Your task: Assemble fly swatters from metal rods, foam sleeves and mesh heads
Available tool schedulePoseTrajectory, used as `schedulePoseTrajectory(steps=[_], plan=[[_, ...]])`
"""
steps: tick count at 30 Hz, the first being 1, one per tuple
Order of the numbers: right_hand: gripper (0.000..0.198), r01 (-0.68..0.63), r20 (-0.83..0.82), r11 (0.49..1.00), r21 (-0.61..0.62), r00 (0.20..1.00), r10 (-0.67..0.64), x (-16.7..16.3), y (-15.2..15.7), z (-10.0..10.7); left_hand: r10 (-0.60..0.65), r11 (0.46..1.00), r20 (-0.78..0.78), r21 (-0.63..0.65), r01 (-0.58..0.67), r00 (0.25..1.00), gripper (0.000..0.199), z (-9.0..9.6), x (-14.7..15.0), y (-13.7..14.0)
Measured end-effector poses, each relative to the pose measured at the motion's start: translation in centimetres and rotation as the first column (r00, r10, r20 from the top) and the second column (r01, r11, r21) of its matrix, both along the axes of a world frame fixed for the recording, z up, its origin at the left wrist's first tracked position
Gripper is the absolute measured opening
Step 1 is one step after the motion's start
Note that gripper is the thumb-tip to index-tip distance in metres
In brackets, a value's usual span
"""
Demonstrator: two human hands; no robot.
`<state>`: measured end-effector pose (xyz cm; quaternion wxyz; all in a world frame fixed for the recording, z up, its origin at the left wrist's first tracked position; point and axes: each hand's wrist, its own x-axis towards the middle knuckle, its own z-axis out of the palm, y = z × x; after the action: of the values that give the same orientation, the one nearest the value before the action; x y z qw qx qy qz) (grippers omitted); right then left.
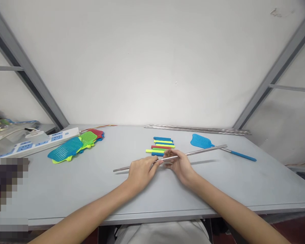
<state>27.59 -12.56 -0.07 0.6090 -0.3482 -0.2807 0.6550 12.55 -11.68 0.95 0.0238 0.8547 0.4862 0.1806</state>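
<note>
A thin metal rod (205, 150) slants across in front of me, its right end higher in view. My left hand (141, 171) is closed around it left of the middle, and the rod's flattened-looking tip sticks out past the knuckles. Beside it, my right hand (182, 168) has its fingers curled loosely about the rod, palm turned inward. Just beyond my hands lies a row of coloured plastic handle tubes (163, 142), blue, yellow, green and red. To the right rests a blue fly swatter (201, 140) with a metal shaft and blue handle, partly crossed by the rod.
Fly swatter heads (66, 150) in blue, yellow, green and red overlap on the left. Behind them runs a white power strip (63, 135) with a plug. Several metal rods (198, 129) lie along the back wall. Grey frame posts (40, 81) stand at both sides of the table (91, 189).
</note>
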Motion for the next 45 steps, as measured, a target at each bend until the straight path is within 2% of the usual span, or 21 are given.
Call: schedulePoseTrajectory(steps=[3,5,7,9,12,16,20,33,40,45], plan=[[0.032,-0.072,0.271,0.997,-0.019,0.96,0.074,0.3,0.3,-0.7,-0.01,1.0,0.012,0.005,0.01,1.0,0.038,-0.1,-0.3,0.0],[0.04,-0.197,0.32,0.98,-0.031,0.927,0.196,0.6,0.3,-1.0,-0.021,1.0,-0.002,0.011,0.021,1.0,0.037,-0.2,-0.5,0.1],[0.042,-0.36,0.295,0.932,-0.051,0.886,0.358,0.9,0.1,-1.1,-0.037,0.999,-0.029,0.02,0.037,0.999,0.035,-0.4,-0.8,0.1],[0.041,-0.506,0.249,0.86,-0.061,0.827,0.504,1.4,0.0,-0.9,-0.052,0.998,-0.046,0.029,0.053,0.998,0.033,-0.6,-0.9,0.2],[0.038,-0.648,0.21,0.76,-0.056,0.736,0.643,2.0,0.0,-0.8,-0.057,0.997,-0.051,0.051,0.06,0.997,0.028,-0.9,-1.1,0.2],[0.037,-0.752,0.162,0.656,-0.066,0.641,0.75,2.5,0.2,-0.8,-0.067,0.994,-0.088,0.076,0.074,0.994,0.025,-1.1,-1.3,0.3],[0.035,-0.787,0.138,0.61,-0.097,0.596,0.791,2.6,0.3,-0.7,-0.099,0.991,-0.117,0.074,0.108,0.988,0.025,-1.2,-1.4,0.3],[0.033,-0.783,0.123,0.614,-0.104,0.603,0.789,2.4,0.0,-0.3,-0.141,0.989,-0.145,0.013,0.145,0.979,0.025,-1.2,-1.3,0.2],[0.033,-0.739,0.126,0.67,-0.065,0.66,0.74,2.1,0.4,-0.4,-0.139,0.99,-0.045,0.007,0.14,0.989,0.032,-0.1,-0.9,0.7],[0.033,-0.673,0.132,0.737,-0.068,0.726,0.675,2.1,0.9,-0.6,-0.097,0.995,-0.014,0.006,0.097,0.995,0.039,0.6,-0.6,1.3]])
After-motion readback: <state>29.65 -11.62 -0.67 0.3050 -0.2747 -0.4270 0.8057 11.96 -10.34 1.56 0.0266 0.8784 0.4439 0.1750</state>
